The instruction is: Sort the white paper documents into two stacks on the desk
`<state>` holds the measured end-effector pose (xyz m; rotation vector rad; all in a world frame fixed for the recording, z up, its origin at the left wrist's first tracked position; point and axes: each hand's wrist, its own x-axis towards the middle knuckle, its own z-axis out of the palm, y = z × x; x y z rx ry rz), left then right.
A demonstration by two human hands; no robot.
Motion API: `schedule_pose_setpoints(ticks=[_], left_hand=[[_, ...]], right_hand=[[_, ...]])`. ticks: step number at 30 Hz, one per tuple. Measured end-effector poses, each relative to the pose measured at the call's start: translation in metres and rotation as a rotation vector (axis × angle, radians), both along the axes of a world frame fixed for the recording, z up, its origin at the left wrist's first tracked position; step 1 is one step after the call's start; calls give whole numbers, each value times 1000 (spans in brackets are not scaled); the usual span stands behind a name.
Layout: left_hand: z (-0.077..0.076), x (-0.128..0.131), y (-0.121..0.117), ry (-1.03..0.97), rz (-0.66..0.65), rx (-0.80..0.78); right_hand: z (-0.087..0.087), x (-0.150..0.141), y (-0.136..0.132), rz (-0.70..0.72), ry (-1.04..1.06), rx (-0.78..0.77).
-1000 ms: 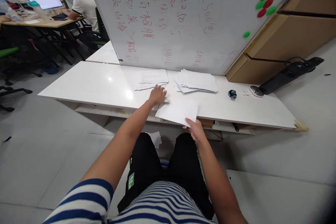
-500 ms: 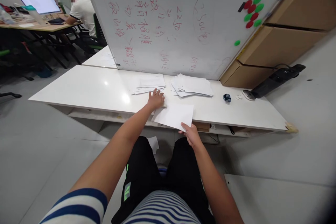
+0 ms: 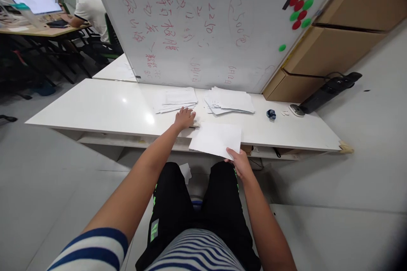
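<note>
My right hand (image 3: 238, 163) pinches the near right corner of a white sheet of paper (image 3: 216, 139), thumb on top. The sheet juts out over the front edge of the white table. My left hand (image 3: 185, 118) is palm down near that edge with its fingers stretched out. Close by its right side lies a small, pale, stapler-like object (image 3: 195, 125), partly hidden by the hand. Just beyond my left fingers is a pile of papers (image 3: 181, 95). A thicker paper stack (image 3: 233, 100) lies to its right.
A whiteboard (image 3: 203, 29) with red writing and magnets stands behind the papers. To the right are cardboard boxes (image 3: 343, 46), a black bottle (image 3: 329, 93) and a small dark-blue object (image 3: 271, 114). A person (image 3: 92, 12) sits at another desk on the left.
My right hand has drawn the sheet rightward, away from the stapler-like object. My left hand has lifted or slid a little left of that object. The view has shifted slightly.
</note>
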<state>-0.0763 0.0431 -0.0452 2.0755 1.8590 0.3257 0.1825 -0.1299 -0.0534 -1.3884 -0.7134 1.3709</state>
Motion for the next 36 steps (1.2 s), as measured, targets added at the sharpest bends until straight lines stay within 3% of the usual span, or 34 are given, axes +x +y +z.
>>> schedule_pose_setpoints(ticks=[9,21,25,28,30,33,36], left_hand=[[2,1,0,-9,9,-15],[-1,11,-6,165,6,62],[1,11,-9,112,61,28],[4,13,-15,69,150,43],[6,15,-18,52,175,63],[8,18,-21,18,203,64],[8,20,-22,0,264,97]], right_hand=[[0,30,-6,-38,-52,71],[-8,24,-5,-69,-44,26],[0,16,3,-145,-20,55],[19,6,29,-155,19,156],[36,-5,61,-94,7,212],[58,-36,126,95,-82,230],[68,-85,193,309,-175,221]])
